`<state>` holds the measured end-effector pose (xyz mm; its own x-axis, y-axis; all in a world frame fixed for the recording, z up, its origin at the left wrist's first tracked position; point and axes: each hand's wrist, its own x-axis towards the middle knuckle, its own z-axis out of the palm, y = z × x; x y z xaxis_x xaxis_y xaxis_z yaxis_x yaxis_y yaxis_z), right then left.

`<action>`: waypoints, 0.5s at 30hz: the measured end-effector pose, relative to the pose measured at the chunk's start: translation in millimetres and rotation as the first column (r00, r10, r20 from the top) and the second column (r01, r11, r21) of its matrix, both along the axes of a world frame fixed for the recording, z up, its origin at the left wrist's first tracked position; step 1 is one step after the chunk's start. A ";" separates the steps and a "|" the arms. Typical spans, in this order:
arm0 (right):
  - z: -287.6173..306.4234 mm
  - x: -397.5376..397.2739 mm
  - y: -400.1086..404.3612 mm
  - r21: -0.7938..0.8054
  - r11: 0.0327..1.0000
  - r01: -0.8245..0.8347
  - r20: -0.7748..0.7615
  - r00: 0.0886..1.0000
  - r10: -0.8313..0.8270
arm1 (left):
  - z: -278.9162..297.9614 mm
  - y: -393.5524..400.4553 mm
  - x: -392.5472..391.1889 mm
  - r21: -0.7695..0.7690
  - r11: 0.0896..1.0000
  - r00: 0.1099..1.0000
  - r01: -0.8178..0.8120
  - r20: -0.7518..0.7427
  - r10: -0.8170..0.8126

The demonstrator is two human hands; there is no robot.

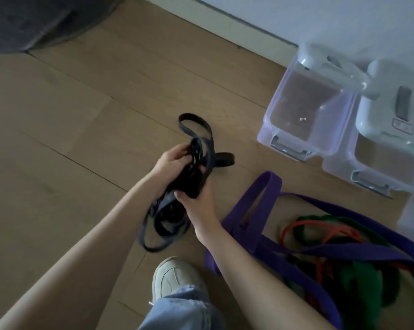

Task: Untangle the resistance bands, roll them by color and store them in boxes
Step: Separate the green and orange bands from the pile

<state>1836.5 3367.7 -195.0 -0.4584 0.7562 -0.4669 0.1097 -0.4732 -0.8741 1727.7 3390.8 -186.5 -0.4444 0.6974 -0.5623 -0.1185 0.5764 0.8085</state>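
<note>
A bundle of black resistance bands (196, 167) hangs above the wooden floor in the middle of the view. My left hand (171, 163) grips its upper part and my right hand (197, 203) holds it from below. Loose black loops trail down to the floor on both sides. A wide purple band (256, 210) sprawls at the right, tangled with a green band (363, 279) and a thin red band (320, 227). Two clear plastic boxes (301, 103) (377, 167) stand open at the upper right.
Pale grey lids (391, 96) lean across the backs of the boxes. A white wall and skirting board run behind them. A dark rug (34, 20) covers the top left corner. My white shoe (175, 279) and jeans leg sit at the bottom centre.
</note>
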 end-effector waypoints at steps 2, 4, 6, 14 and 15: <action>1.3 -5.7 13.6 -0.031 1.000 -0.005 -0.036 0.999 0.004 | 6.5 5.1 -15.7 0.022 0.999 0.998 0.045 -0.052 -0.044; 3.9 -8.1 22.1 -0.138 0.988 -0.067 0.067 0.995 0.077 | 6.2 1.8 -19.8 -0.165 0.969 0.913 0.186 -0.336 -0.233; 3.6 0.0 28.0 -0.233 0.968 -0.097 0.184 0.973 0.142 | 2.1 -8.7 -16.0 -0.266 0.948 0.791 0.174 -0.535 -0.295; 0.2 46.2 66.6 -0.034 0.996 -0.077 0.558 0.826 0.083 | -3.1 -24.2 7.4 -0.131 0.976 0.644 0.171 -0.735 -0.212; -0.3 40.3 68.9 -0.092 0.990 -0.105 0.522 0.842 0.138 | -2.4 -23.8 10.3 -0.125 0.972 0.617 0.199 -0.754 -0.223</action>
